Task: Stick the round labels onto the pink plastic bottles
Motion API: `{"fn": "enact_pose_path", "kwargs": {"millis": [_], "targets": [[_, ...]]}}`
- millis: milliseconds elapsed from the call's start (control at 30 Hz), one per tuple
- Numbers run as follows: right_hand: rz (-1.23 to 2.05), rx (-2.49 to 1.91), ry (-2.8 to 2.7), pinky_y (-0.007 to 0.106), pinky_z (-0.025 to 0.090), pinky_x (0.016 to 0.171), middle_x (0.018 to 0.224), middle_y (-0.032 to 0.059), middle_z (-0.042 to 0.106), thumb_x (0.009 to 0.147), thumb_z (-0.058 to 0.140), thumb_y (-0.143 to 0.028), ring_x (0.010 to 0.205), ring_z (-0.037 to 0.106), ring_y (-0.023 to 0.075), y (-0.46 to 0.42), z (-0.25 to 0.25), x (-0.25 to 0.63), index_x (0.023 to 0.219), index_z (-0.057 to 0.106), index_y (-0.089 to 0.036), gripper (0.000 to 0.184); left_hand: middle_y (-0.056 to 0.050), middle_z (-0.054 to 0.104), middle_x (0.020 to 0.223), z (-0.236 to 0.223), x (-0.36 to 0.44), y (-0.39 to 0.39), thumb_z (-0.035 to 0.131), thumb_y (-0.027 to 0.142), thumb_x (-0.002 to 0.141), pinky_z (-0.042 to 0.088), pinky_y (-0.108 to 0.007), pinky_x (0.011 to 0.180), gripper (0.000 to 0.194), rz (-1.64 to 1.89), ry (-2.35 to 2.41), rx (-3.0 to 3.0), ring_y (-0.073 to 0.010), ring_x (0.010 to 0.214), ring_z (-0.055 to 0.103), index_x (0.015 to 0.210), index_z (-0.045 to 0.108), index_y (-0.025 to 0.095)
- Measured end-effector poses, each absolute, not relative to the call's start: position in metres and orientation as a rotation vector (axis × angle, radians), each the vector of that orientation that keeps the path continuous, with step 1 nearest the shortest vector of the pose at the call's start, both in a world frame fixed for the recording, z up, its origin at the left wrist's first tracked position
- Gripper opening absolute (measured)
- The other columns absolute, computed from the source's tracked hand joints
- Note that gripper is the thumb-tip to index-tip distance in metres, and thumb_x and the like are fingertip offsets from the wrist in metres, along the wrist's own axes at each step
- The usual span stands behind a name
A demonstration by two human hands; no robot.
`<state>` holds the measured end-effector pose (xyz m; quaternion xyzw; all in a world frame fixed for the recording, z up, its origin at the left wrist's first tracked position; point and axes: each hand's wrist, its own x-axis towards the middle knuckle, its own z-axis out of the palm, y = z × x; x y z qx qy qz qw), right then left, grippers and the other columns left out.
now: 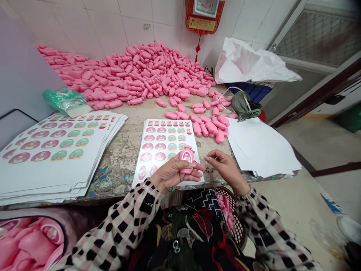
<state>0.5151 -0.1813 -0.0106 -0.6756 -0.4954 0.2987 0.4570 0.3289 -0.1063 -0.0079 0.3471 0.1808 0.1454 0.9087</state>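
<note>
My left hand [176, 171] grips a small pink bottle [186, 160] between thumb and fingers. An oval label is on the bottle's front, which faces up toward me. Just to the right, my right hand [224, 167] hovers apart from the bottle, thumb and index finger pinched together; anything between them is too small to make out. Beneath my left hand lies a sticker sheet [166, 145] with rows of pink, green and red labels, partly hidden by the hand and bottle.
A large heap of pink bottles [146, 67] covers the table's back, with loose ones nearer. Stacked label sheets [56, 173] lie left, white sheets [261, 146] right. A basket [239, 229] and a bag of labelled bottles [36, 241] stand below the edge.
</note>
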Motion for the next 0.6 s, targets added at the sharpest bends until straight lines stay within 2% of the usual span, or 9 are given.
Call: {"fn": "enact_pose_path", "kwargs": {"millis": [100, 167, 267, 467, 600], "targets": [[0.805, -1.606, -1.019, 0.024, 0.041, 0.061, 0.072, -0.0025, 0.056, 0.067, 0.068, -0.042, 0.064, 0.05, 0.0111, -0.185, -0.01, 0.51, 0.086, 0.061, -0.019, 0.031, -0.013, 0.066, 0.092, -0.005, 0.332, -0.109, 0.067, 0.018, 0.07, 0.054, -0.035, 0.07, 0.051, 0.303, 0.399, 0.777, -0.0202, 0.071, 0.068, 0.108, 0.033, 0.019], [0.911, -1.526, -0.873, 0.023, 0.042, 0.057, 0.075, -0.0024, 0.057, 0.063, 0.072, -0.041, 0.063, 0.051, 0.0104, -0.187, -0.01, 0.494, 0.091, 0.059, -0.019, 0.038, -0.009, 0.065, 0.086, -0.004, 0.339, -0.116, 0.069, 0.018, 0.068, 0.054, -0.036, 0.067, 0.057, 0.283, 0.448, 0.828, -0.0202, 0.068, 0.068, 0.11, 0.031, 0.021], [1.116, -1.386, -0.659, 0.022, 0.043, 0.052, 0.074, -0.0002, 0.06, 0.06, 0.074, -0.042, 0.059, 0.053, 0.0108, -0.187, -0.012, 0.467, 0.089, 0.058, -0.017, 0.042, -0.001, 0.061, 0.078, -0.004, 0.349, -0.129, 0.07, 0.015, 0.064, 0.055, -0.035, 0.06, 0.071, 0.259, 0.538, 0.906, -0.0173, 0.057, 0.066, 0.118, 0.025, 0.025], [1.289, -1.182, -0.472, 0.02, 0.04, 0.043, 0.062, -0.0013, 0.058, 0.067, 0.07, -0.042, 0.048, 0.051, 0.0094, -0.197, -0.019, 0.459, 0.081, 0.056, -0.017, 0.032, 0.005, 0.058, 0.067, -0.008, 0.35, -0.142, 0.067, 0.01, 0.063, 0.054, -0.034, 0.055, 0.091, 0.197, 0.45, 0.927, -0.0138, 0.049, 0.062, 0.132, 0.012, 0.03], [1.253, -1.257, -0.464, 0.02, 0.033, 0.037, 0.054, -0.0044, 0.052, 0.072, 0.065, -0.046, 0.039, 0.043, 0.008, -0.215, -0.021, 0.461, 0.079, 0.053, -0.019, 0.03, 0.006, 0.058, 0.063, -0.016, 0.353, -0.15, 0.064, 0.004, 0.059, 0.052, -0.031, 0.055, 0.101, 0.124, 0.363, 0.902, -0.0129, 0.048, 0.06, 0.136, 0.004, 0.032]]}}
